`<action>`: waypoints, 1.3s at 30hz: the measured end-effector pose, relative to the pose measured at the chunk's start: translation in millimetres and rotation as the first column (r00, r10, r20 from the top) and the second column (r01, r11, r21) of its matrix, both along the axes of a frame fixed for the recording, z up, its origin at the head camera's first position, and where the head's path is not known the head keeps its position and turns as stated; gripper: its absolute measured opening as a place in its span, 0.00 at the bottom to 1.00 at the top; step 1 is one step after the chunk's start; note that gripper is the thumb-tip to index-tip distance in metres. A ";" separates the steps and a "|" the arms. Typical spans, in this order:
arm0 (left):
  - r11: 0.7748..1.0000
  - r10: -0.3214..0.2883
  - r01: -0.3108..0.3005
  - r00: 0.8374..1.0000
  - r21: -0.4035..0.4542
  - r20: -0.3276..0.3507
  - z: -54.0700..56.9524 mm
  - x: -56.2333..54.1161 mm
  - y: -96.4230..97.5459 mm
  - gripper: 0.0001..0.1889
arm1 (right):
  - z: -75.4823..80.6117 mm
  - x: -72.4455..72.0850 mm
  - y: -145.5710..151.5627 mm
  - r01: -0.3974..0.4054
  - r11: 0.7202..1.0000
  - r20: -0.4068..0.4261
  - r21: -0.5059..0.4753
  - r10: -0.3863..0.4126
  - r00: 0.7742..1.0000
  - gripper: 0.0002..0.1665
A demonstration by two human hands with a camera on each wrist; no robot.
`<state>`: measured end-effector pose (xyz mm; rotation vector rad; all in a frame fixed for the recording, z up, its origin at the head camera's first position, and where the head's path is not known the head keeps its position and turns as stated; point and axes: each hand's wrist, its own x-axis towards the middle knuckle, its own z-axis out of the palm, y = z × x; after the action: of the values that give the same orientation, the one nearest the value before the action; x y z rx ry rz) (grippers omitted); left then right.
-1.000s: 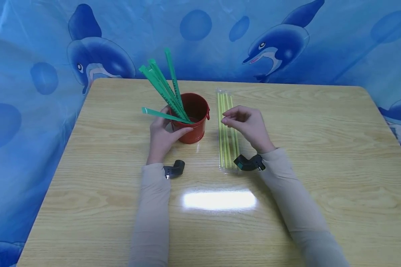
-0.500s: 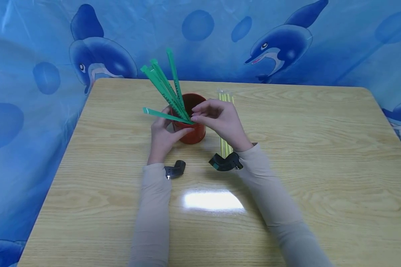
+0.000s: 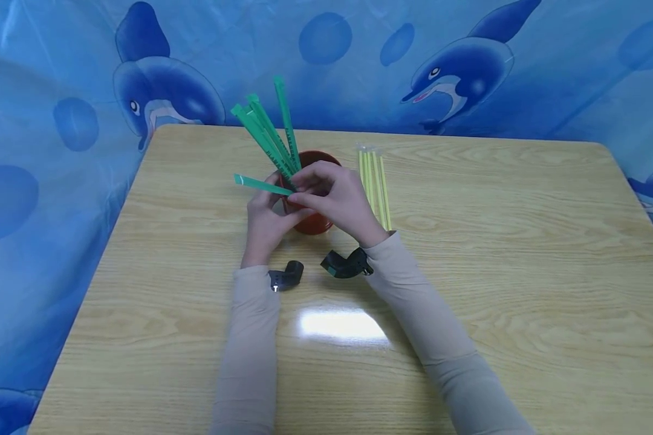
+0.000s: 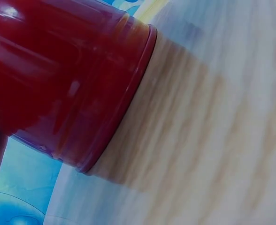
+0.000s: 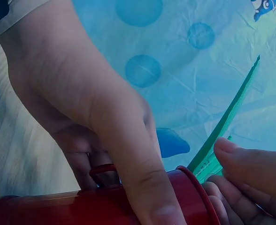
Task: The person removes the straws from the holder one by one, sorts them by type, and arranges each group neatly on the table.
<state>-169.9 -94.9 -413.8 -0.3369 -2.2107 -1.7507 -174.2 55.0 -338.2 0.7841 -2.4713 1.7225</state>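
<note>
My left hand [image 3: 265, 226] holds the side of a small red metal bucket [image 3: 312, 226] upright on the table, its thumb across the front. The bucket's wall [image 4: 58, 84] fills much of the left wrist view. Several green wrapped straws [image 3: 266, 139] with printed lettering lean out of it to the left, and one green straw [image 3: 258, 183] lies lower across the rim. Over the bucket mouth, my right hand [image 3: 337, 193] has thumb and fingertips at the straws. A gap shows between thumb [image 5: 241, 159] and fingers in the right wrist view, with green straws there.
To the right of the bucket lies a clear packet of yellow straws [image 3: 374, 175], partly hidden by the right hand. All stand on a wood-grain table [image 3: 468, 272]. Behind it hangs a blue dolphin-print sheet [image 3: 348, 72].
My right hand has moved left from above the yellow straws, across the bucket mouth, to the green straws. My left hand and the bucket have stayed in place.
</note>
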 end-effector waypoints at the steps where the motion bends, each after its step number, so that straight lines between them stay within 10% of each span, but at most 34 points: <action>1: 1.000 -0.003 0.003 1.000 0.003 0.004 0.4 -0.1 0.1 0.33 | 0.2 0.3 -0.2 0.003 1.000 -0.007 0.007 -0.003 1.000 0.13; 14: 1.000 -0.001 0.001 0.999 0.005 0.035 0.9 -1.2 1.2 0.31 | -0.9 2.8 -5.4 0.033 0.980 -0.154 0.194 -0.003 0.988 0.12; 29: 1.000 -0.002 0.001 0.998 -0.011 -0.069 5.0 1.7 2.7 0.31 | 2.1 1.0 1.3 0.007 0.999 -0.176 0.037 0.000 0.984 0.07; 39: 1.000 -0.013 0.012 1.000 0.016 0.018 2.7 1.1 2.0 0.35 | 11.6 -0.4 16.1 0.033 0.990 -0.167 -0.140 -0.056 0.984 0.07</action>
<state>-168.7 -93.0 -411.1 -0.3334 -2.2103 -1.7838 -174.6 71.1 -326.6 0.8184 -2.2180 1.7095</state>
